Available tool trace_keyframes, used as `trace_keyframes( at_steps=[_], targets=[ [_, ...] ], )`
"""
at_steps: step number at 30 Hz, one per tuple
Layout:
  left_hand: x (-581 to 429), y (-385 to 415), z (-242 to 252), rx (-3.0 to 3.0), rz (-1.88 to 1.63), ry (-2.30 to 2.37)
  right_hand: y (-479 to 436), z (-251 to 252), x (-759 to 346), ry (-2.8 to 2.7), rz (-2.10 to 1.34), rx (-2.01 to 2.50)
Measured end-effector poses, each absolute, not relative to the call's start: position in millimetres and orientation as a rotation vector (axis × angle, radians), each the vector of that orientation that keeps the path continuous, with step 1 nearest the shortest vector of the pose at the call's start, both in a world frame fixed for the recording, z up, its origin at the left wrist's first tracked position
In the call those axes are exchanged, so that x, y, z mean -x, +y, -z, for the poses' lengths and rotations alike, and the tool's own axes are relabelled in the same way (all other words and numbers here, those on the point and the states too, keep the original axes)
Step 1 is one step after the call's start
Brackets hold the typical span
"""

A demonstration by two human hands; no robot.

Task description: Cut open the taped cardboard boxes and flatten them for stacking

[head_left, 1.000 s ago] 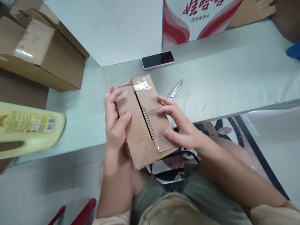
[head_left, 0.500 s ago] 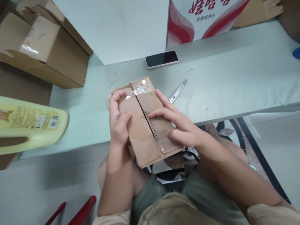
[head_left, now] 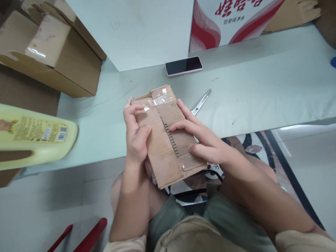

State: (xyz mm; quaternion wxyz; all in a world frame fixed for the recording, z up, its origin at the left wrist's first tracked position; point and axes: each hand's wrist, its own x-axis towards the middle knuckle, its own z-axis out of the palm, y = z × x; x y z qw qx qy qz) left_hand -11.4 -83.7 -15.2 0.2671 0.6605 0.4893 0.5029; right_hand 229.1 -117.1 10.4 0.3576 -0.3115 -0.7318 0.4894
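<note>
I hold a small brown cardboard box over the near edge of the pale green table. Clear tape remains at both ends of its top, and the centre seam is slit. My left hand grips the box's left side, thumb on top. My right hand holds the right side, with its index finger lying across the right flap by the seam. A metal cutter lies on the table just beyond my right hand.
A phone lies face up further back. A red-and-white carton and a white panel stand behind it. Open cardboard boxes sit at the left, with a large yellow jug on its side.
My right hand slid up along the right flap and its index finger now reaches the seam. The box's two flaps have come closer together.
</note>
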Motion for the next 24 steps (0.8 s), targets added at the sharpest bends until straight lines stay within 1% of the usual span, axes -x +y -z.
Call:
trace_keyframes(
  at_steps=[4, 12, 16, 20, 24],
  targets=[
    [13.9, -85.2, 9.4, -1.916, -1.334, 1.292, -117.2, -9.9, -229.4, -1.889, -1.249, 0.796],
    [16.0, -80.7, 19.4, -1.796, -1.395, 1.259, -115.5, -7.3, -228.3, -1.894, -1.22, 0.8],
    [15.9, -83.6, 14.7, -1.823, -1.397, 1.26, -115.8, -8.2, -228.4, -1.883, -1.232, 0.796],
    [17.9, -85.2, 1.2, -2.01, -1.32, 1.225, -116.2, -8.9, -228.3, -1.876, -1.221, 0.79],
    [19.9, -86.1, -4.7, -2.035, -1.222, 1.214, -116.1, -8.4, -228.9, -1.875, -1.227, 0.803]
  ],
)
